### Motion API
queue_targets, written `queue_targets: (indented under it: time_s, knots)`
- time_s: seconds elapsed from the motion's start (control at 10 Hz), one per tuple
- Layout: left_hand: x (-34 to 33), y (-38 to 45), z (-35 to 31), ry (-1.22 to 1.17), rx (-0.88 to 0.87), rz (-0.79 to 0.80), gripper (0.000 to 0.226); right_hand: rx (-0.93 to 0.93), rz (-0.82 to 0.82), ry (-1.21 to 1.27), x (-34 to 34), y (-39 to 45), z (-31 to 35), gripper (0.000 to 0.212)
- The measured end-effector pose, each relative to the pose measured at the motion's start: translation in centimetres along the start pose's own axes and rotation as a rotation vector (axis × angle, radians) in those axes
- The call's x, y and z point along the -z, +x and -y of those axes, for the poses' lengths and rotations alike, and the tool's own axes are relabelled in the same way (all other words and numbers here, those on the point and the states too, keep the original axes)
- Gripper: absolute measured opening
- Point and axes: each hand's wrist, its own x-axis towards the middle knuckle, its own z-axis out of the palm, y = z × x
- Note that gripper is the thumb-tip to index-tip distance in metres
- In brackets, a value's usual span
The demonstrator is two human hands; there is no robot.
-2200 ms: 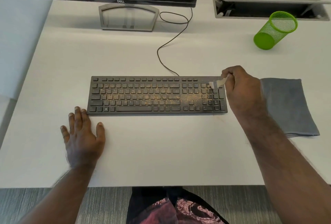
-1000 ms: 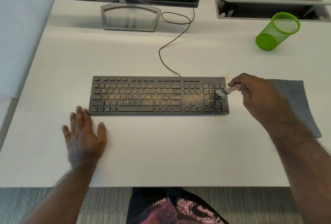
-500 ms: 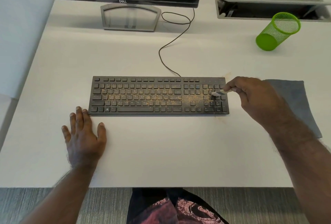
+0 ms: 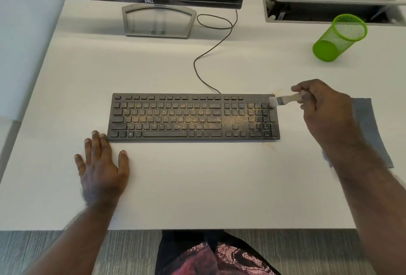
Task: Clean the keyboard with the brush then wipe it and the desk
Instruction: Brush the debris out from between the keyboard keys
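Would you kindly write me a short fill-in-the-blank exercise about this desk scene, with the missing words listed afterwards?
1. The right hand holds a small ____ whose bristles meet the keyboard at its far right corner.
2. The left hand lies flat on the ____, fingertips at the keyboard's near left corner.
3. The mesh pen cup is coloured ____.
4. The grey cloth lies to the ____ of the keyboard.

Missing words: brush; desk; green; right

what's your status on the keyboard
Right hand gripping brush at keyboard's far right corner. Left hand flat on desk. Crumbs across most keys. Nothing in the way.
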Motion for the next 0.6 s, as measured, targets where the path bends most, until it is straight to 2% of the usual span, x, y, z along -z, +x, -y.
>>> queue_targets:
  time_s: [0.1,0.3,0.5,0.6]
  knots:
    - [0.0,0.0,0.1,0.003,0.001,0.004,0.08,-0.054,-0.027,0.016,-1.0,-0.2,0.3,0.023]
    - [0.0,0.0,0.0,0.004,0.001,0.004,0.08,-0.073,0.109,-0.091,-0.5,-1.3,1.0,0.024]
    - [0.0,-0.1,0.1,0.003,0.002,0.004,0.08,-0.175,0.257,-0.109,0.0,-1.8,1.0,0.023]
    - [-0.1,0.0,0.0,0.006,0.003,0.007,0.08,-0.132,0.143,-0.078,0.3,-1.8,1.5,0.023]
